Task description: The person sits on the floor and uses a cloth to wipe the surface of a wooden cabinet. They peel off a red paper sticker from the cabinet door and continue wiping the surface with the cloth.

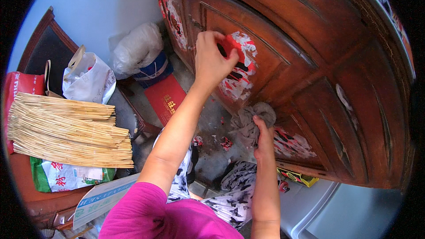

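Note:
A dark brown wooden door [310,62] with carved panels fills the upper right. Torn remains of a red, white and black paper picture [239,73] stick to one panel. My left hand [211,57] reaches up to that panel and pinches a loose red strip of the paper at its top edge. Lower down, my right hand [264,135] grips a crumpled grey rag [250,121] held against the door. More paper remains [292,144] cling to the panel beside the rag. Small red scraps [226,143] lie on the grey floor below.
A bundle of pale thin sticks [66,128] lies on a wooden chair at left, with a white bag [88,79] and a red bag [20,86] behind. A flat red box [164,98] and a white plastic sack [135,48] sit by the wall. A yellow box [299,178] lies at the door's foot.

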Action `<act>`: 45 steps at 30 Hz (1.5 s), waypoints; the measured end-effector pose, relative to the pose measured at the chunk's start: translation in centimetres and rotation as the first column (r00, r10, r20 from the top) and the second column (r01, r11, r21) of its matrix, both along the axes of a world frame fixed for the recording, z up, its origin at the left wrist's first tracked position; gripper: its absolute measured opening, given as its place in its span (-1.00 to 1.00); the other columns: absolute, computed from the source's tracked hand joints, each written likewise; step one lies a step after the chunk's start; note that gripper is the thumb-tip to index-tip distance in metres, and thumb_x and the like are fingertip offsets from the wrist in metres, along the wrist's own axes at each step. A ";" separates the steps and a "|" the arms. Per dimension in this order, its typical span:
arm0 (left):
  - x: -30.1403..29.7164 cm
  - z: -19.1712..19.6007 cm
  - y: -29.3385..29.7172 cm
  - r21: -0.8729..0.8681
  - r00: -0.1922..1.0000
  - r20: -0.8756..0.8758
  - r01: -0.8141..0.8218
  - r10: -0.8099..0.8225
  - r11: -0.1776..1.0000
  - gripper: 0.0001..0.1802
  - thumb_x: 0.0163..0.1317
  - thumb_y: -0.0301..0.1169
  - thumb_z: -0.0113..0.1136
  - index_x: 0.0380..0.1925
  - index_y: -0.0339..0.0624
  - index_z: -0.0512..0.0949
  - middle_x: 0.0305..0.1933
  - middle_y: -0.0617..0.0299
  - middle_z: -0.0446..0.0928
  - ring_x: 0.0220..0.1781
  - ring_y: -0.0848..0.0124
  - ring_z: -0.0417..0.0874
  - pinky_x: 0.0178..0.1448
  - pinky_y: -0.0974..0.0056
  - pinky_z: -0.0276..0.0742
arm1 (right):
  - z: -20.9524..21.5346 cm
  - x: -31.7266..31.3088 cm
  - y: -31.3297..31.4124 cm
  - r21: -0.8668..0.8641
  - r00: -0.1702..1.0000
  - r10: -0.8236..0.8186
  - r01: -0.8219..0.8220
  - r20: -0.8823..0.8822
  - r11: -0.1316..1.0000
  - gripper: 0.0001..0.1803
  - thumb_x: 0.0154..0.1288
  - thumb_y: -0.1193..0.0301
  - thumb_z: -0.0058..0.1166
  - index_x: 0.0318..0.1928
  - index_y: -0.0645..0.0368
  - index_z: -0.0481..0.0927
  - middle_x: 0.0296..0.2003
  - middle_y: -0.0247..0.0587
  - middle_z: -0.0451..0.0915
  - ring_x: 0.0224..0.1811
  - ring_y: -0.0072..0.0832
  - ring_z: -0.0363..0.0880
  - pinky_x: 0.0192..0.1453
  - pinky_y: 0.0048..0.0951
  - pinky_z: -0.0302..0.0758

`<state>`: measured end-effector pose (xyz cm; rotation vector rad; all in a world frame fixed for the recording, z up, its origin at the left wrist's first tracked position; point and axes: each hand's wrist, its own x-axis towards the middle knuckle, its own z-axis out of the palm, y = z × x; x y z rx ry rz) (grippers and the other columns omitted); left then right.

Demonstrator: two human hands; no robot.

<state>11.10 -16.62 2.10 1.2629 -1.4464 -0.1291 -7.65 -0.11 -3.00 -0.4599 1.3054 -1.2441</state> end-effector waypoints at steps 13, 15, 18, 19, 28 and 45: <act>1.6 -2.0 -1.4 -0.101 0.980 -0.139 0.128 -0.141 0.987 -0.63 0.12 -0.54 0.41 -0.05 -0.21 0.57 -0.06 0.07 0.53 0.00 0.13 0.60 0.13 0.19 0.53 | -0.1 0.9 0.1 0.015 1.000 0.001 -0.001 0.029 1.000 -0.28 0.28 0.26 0.40 0.38 0.18 0.43 0.25 -0.13 0.57 0.24 -0.24 0.59 0.28 -0.13 0.56; 1.4 -2.3 -1.5 -0.072 0.987 -0.115 0.102 -0.110 0.992 -0.63 0.12 -0.53 0.41 -0.05 -0.20 0.57 -0.07 0.07 0.52 -0.01 0.14 0.59 0.12 0.20 0.52 | 0.6 1.4 0.1 0.064 0.999 -0.029 0.027 0.025 0.998 -0.38 0.30 0.32 0.36 0.33 0.18 0.50 0.19 -0.21 0.61 0.21 -0.31 0.62 0.29 -0.23 0.55; 1.3 -2.5 -1.7 -0.087 0.995 -0.056 0.083 -0.088 0.993 -0.64 0.13 -0.51 0.41 -0.06 -0.20 0.56 -0.08 0.08 0.52 -0.04 0.15 0.59 0.11 0.20 0.52 | 0.3 1.3 -0.1 0.037 0.998 -0.007 0.005 0.054 0.999 -0.43 0.31 0.35 0.34 0.30 0.18 0.53 0.15 -0.24 0.65 0.19 -0.35 0.63 0.29 -0.28 0.55; 1.4 -2.4 -1.7 -0.103 0.996 -0.034 0.080 -0.084 0.991 -0.64 0.13 -0.51 0.41 -0.06 -0.21 0.56 -0.09 0.08 0.51 -0.05 0.16 0.59 0.11 0.21 0.52 | 0.1 1.2 -0.2 0.010 0.998 0.012 -0.013 0.068 1.000 -0.43 0.31 0.35 0.34 0.30 0.18 0.53 0.15 -0.24 0.65 0.18 -0.35 0.64 0.29 -0.29 0.55; 1.8 -1.9 -2.0 -0.017 0.984 -0.166 0.063 -0.065 0.998 -0.73 0.14 -0.43 0.47 -0.21 -0.23 0.61 -0.20 0.07 0.60 -0.15 0.14 0.68 -0.01 0.14 0.59 | 0.0 1.4 -0.4 -0.003 0.999 0.013 -0.012 0.042 1.000 -0.42 0.28 0.34 0.37 0.28 0.16 0.54 0.14 -0.26 0.64 0.16 -0.35 0.62 0.26 -0.27 0.54; -0.1 -0.8 -2.0 0.287 0.975 -0.161 -0.103 0.153 0.952 -0.79 0.16 -0.30 0.37 -0.32 -0.21 0.66 -0.36 0.04 0.71 -0.30 0.12 0.77 -0.12 0.13 0.65 | 0.2 1.8 -0.5 -0.007 0.999 0.007 -0.006 0.043 1.000 -0.40 0.28 0.34 0.39 0.29 0.20 0.53 0.13 -0.22 0.65 0.14 -0.33 0.64 0.25 -0.26 0.56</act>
